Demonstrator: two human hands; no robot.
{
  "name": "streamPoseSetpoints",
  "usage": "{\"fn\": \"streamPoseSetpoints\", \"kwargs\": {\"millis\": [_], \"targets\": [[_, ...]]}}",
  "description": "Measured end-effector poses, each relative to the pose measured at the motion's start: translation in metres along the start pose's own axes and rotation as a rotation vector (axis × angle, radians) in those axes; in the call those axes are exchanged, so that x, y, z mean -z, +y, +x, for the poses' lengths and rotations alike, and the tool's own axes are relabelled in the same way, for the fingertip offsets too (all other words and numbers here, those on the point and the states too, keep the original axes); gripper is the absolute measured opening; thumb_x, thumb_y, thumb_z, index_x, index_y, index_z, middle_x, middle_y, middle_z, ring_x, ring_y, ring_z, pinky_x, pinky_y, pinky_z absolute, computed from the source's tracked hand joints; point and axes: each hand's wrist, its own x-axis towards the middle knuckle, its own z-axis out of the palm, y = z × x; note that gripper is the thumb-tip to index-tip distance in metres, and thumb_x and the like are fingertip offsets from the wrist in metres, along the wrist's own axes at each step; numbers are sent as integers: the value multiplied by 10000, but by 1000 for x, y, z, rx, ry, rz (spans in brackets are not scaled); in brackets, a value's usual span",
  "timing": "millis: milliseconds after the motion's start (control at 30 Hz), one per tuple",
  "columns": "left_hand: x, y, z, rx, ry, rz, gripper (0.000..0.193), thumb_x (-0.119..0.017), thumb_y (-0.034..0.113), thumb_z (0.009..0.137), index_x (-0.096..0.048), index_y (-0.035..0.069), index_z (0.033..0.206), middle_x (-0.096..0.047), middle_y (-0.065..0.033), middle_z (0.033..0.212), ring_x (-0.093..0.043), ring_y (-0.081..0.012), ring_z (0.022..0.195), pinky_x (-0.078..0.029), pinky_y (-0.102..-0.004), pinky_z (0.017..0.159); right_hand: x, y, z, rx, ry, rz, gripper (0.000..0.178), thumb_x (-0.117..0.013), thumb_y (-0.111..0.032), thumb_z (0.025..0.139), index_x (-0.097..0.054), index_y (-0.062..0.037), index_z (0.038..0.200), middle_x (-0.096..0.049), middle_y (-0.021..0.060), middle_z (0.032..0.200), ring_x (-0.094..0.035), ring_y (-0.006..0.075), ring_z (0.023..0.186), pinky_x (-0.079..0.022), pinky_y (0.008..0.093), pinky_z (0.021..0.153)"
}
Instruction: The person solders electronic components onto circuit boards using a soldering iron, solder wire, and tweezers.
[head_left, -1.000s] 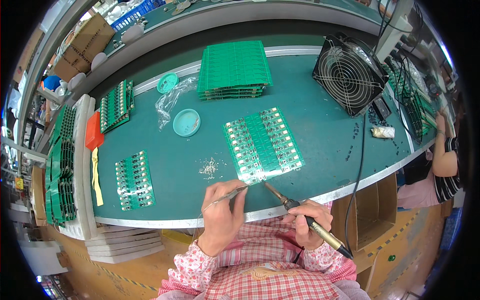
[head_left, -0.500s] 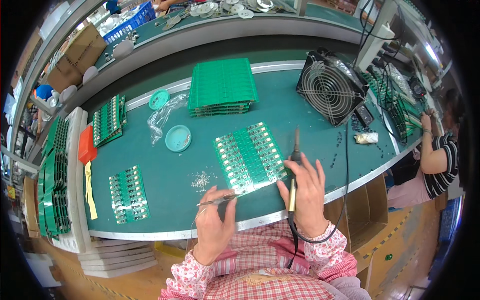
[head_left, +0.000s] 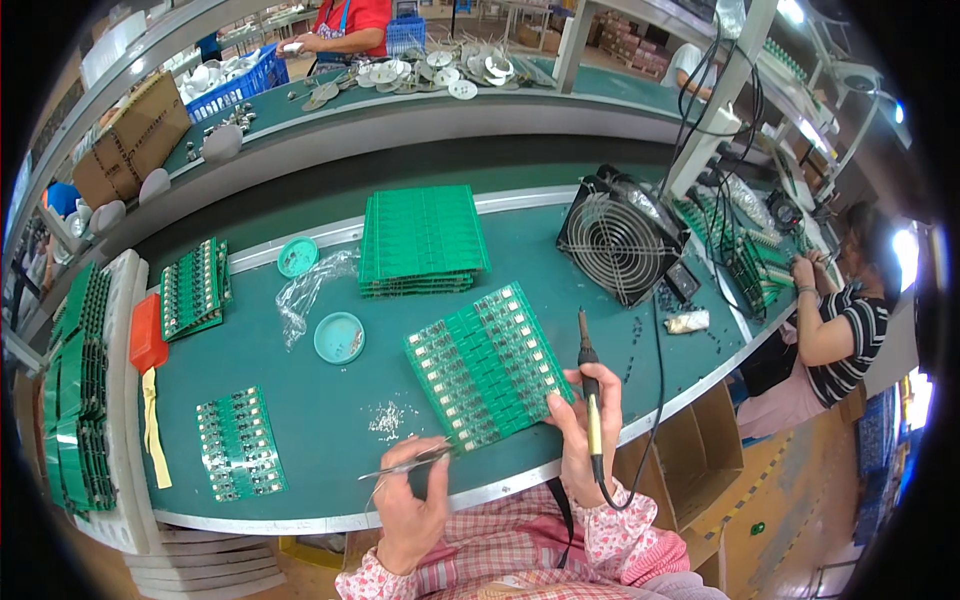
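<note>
In front of me a green circuit board panel (head_left: 520, 335) with rows of small white parts lies at a slant. My right hand (head_left: 583, 440) grips a soldering iron (head_left: 594, 415), tip pointing up and away, while its thumb touches the panel's lower right corner. Tweezers (head_left: 410, 463) are pinched in my left hand (head_left: 412, 515), their tips at the panel's near left corner. A scatter of tiny white parts (head_left: 388, 420) lies just beyond that hand. Farther left rests a smaller populated board (head_left: 240, 445).
A stack of green panels (head_left: 420, 235) stands at the back, near two teal dishes (head_left: 339, 338) and crumpled clear plastic (head_left: 305, 295). At right are a fan with a wire guard (head_left: 620, 245) and the iron's cable. Boards stand in a white foam rack (head_left: 130, 400). A co-worker (head_left: 840, 320) sits at right.
The view has tipped upward. The panel has turned and its right side looks raised, with my right thumb now on its corner. Both hands keep their tools.
</note>
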Motion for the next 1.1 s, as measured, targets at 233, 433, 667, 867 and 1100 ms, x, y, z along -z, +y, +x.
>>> {"fn": "streamPoseSetpoints", "kwargs": {"millis": [233,433,667,867,1100], "targets": [[10,-3,4,125,-40,-394,198,-615,-65,922,-535,0,1091,-629,-147,1128,-617,-241,1099,-461,-395,1017,6,-7,-16,59,5,60,481,-657,63,912,-392,-60,1294,-512,110,1213,-603,183,1096,-604,320,853],[16,-3,11,71,-15,-374,177,-646,-43,921,-596,7,1083,-570,-162,1268,-618,-235,1114,-489,-371,993,5,-7,-28,66,-16,63,487,-660,73,902,-398,-58,1291,-511,110,1216,-601,190,1095,-599,310,833],[14,5,12,479,-96,-871,218,-672,-14,939,-580,12,1135,-606,-47,1103,-606,-124,1034,-505,-277,908,-1,-14,-42,68,-22,-91,504,-654,33,896,-410,-68,1325,-503,92,1211,-611,176,1023,-562,272,753],[78,0,20,340,296,-725,183,-694,52,942,-621,36,1109,-640,-13,1011,-600,-84,891,-500,-238,789,-52,-16,-38,83,-416,-7,520,-644,55,910,-394,-37,1357,-503,132,1268,-594,212,1096,-548,314,839],[225,-52,11,258,414,-339,162,-685,79,938,-642,33,1088,-637,8,1018,-575,-88,950,-435,-252,868,-39,-20,-10,306,-405,-233,417,-668,28,910,-484,-24,1280,-606,132,1180,-671,228,1042,-567,311,835]]}}
